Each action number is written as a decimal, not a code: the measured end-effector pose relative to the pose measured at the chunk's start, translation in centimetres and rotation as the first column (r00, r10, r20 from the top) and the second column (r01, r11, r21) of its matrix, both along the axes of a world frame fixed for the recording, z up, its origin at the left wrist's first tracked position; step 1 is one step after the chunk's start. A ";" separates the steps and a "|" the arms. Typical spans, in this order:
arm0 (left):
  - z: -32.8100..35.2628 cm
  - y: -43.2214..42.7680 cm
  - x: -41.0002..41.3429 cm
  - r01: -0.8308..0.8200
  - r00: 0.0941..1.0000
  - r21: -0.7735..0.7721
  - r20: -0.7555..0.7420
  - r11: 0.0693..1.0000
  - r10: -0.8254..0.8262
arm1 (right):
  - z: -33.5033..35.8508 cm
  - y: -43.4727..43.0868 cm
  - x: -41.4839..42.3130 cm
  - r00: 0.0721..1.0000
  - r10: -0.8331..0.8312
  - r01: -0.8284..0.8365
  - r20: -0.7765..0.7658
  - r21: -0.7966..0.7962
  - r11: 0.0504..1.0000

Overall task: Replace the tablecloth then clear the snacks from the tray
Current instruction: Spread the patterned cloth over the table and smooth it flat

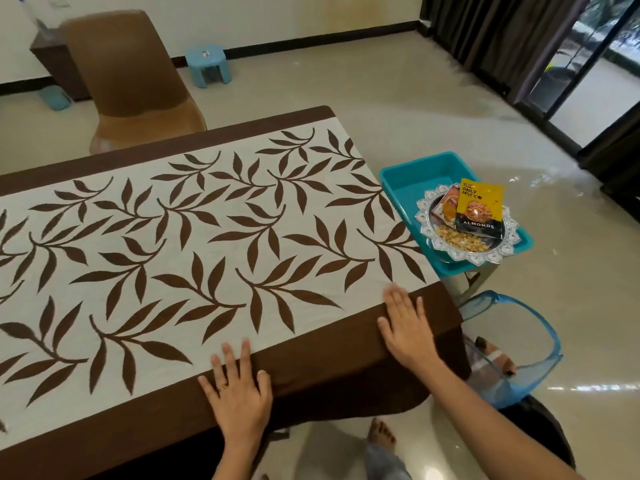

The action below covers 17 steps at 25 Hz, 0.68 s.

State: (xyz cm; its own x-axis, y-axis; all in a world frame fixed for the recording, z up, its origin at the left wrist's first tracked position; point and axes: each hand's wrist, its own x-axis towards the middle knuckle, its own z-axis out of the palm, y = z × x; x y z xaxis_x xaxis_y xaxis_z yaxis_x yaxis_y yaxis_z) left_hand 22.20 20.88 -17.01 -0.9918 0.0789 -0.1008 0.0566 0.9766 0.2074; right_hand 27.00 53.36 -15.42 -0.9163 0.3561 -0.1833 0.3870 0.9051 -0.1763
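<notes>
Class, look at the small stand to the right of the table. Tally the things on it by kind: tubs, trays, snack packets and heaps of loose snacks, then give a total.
Blue tub: 1
Silver tray: 1
Snack packets: 2, the yellow almond packet and an orange packet partly hidden behind it
Heap of loose snacks: 1
Total: 5

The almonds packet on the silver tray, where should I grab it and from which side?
Pinch the top edge of the almonds packet from above. It leans upright-ish over another packet and loose nuts on the silver tray, so its top stands free, while its bottom sits among the snacks.
</notes>
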 end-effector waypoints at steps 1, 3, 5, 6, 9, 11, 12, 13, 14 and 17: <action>0.1 1.2 0.2 -0.044 0.999 -0.001 0.009 0.999 0.044 | 0.2 2.2 0.5 0.999 -0.037 0.037 0.023 -0.009 0.999; 0.5 4.1 0.5 -0.106 0.994 -0.002 0.017 0.994 0.106 | 0.5 4.7 1.2 0.998 -0.035 0.036 0.047 -0.021 0.999; 0.6 7.5 0.6 -0.075 0.997 0.031 -0.001 0.997 0.075 | 0.7 5.5 1.1 0.998 0.049 -0.048 0.038 -0.029 0.998; 0.6 9.6 0.6 -0.024 1.000 0.058 -0.016 0.998 0.025 | 0.7 5.9 0.7 0.993 0.111 -0.110 0.024 -0.038 0.993; 0.5 15.5 0.3 0.145 0.989 0.083 -0.027 0.986 -0.143 | 0.4 7.0 0.0 0.972 0.234 -0.234 0.004 -0.034 0.972; 0.3 17.9 0.5 0.179 0.984 0.066 -0.020 0.982 -0.178 | 0.2 8.0 0.2 0.972 0.234 -0.234 0.002 -0.034 0.972; 0.2 18.4 0.7 0.174 0.985 0.056 -0.018 0.983 -0.173 | 0.1 8.3 0.5 0.972 0.236 -0.235 0.001 -0.031 0.971; 0.0 18.5 0.9 0.169 0.985 0.048 -0.021 0.984 -0.169 | 0.0 8.5 0.9 0.971 0.238 -0.238 -0.002 -0.023 0.971; 0.0 18.4 1.1 0.171 0.985 0.041 -0.027 0.984 -0.170 | 0.0 8.5 1.2 0.971 0.237 -0.238 -0.012 -0.017 0.971; 0.1 18.2 1.5 0.182 0.983 0.041 -0.027 0.982 -0.181 | -0.1 8.4 2.0 0.974 0.222 -0.223 -0.037 -0.038 0.974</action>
